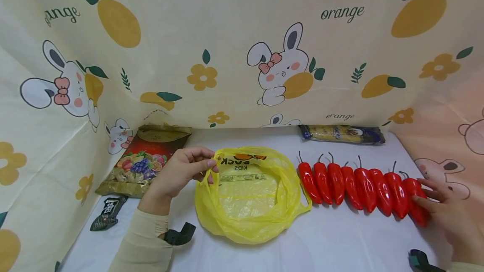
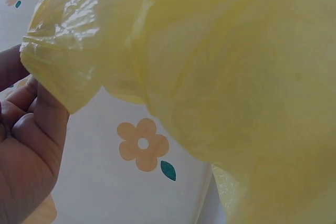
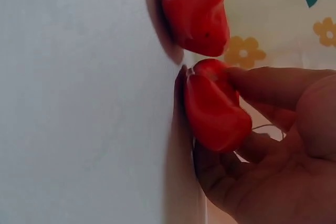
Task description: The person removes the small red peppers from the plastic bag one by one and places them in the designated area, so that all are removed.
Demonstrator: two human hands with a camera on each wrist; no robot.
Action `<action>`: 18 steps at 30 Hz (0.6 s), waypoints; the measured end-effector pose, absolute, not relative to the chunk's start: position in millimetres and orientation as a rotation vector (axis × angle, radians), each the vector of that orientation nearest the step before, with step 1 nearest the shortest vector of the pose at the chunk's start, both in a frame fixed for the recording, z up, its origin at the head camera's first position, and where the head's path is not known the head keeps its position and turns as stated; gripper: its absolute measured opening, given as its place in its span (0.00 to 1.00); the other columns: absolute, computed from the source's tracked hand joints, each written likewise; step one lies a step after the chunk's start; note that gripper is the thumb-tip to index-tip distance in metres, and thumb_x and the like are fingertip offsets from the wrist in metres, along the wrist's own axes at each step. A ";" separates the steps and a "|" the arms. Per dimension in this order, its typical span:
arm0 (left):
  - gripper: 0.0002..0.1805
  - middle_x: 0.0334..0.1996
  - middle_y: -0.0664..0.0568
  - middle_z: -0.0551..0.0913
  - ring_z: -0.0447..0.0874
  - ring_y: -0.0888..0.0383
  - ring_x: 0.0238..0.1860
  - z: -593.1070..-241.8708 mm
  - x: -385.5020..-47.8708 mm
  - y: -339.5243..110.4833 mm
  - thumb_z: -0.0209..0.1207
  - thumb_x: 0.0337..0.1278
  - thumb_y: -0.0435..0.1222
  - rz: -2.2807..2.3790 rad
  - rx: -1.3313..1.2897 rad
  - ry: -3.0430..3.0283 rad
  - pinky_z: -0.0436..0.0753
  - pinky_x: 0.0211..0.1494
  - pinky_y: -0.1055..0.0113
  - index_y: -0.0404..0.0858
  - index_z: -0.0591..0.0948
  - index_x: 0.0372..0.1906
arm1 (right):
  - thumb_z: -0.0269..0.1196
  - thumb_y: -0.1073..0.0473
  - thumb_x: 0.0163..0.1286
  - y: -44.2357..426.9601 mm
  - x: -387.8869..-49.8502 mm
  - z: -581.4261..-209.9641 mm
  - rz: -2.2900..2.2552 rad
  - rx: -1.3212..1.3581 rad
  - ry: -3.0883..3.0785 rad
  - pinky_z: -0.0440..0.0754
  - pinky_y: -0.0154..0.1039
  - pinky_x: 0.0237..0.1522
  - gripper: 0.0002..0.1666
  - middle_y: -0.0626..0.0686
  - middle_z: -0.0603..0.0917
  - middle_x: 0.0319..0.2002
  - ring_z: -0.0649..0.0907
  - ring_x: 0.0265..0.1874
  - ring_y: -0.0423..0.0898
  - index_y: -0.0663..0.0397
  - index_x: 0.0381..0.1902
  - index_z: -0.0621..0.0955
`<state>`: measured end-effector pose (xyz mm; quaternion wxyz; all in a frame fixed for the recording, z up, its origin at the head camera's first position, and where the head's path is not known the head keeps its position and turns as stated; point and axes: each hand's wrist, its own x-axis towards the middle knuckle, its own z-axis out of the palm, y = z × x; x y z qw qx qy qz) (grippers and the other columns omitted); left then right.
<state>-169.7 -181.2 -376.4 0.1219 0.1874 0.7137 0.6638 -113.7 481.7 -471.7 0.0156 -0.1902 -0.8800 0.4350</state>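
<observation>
A yellow plastic bag (image 1: 245,230) lies on the white table with its mouth spread wide and its printed inside showing. My left hand (image 1: 177,173) pinches the bag's rim at its upper left; the left wrist view shows the thin yellow film (image 2: 210,51) between thumb and fingers. To the right of the bag is a row of several shiny red chili peppers (image 1: 366,190) with dark stems. At the row's right end my right hand (image 1: 450,209) grips the last chili pepper (image 3: 218,116), thumb on one side and fingers curled round the other.
Behind the left forearm stands a red and gold fruit-print packet (image 1: 151,158), with a small black wrapped packet (image 1: 107,213) in front. A long blue-ended pack (image 1: 342,134) lies along the back edge. Printed cloth (image 1: 227,24) walls in the table's back and sides.
</observation>
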 end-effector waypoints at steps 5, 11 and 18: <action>0.14 0.40 0.38 0.89 0.91 0.53 0.31 -375.9 -169.2 -180.8 0.60 0.80 0.27 1.931 0.545 2.078 0.83 0.34 0.68 0.18 0.80 0.57 | 0.60 0.62 0.85 476.8 -116.8 -474.1 1.358 -0.655 -2.746 0.90 0.42 0.32 0.44 0.83 0.54 0.77 0.63 0.70 0.84 0.65 0.86 0.50; 0.13 0.40 0.38 0.89 0.91 0.52 0.31 -376.3 -169.9 -179.3 0.61 0.80 0.27 1.928 0.542 2.072 0.83 0.34 0.67 0.20 0.81 0.57 | 0.59 0.54 0.87 475.2 -116.5 -473.1 1.363 -0.682 -2.731 0.90 0.42 0.32 0.45 0.82 0.53 0.79 0.61 0.71 0.84 0.62 0.87 0.49; 0.12 0.40 0.38 0.89 0.91 0.52 0.30 -376.9 -172.2 -178.2 0.61 0.79 0.27 1.936 0.540 2.060 0.83 0.34 0.67 0.20 0.81 0.56 | 0.57 0.49 0.87 475.9 -114.0 -472.9 1.414 -0.759 -2.678 0.84 0.33 0.27 0.47 0.82 0.53 0.78 0.59 0.72 0.84 0.58 0.89 0.47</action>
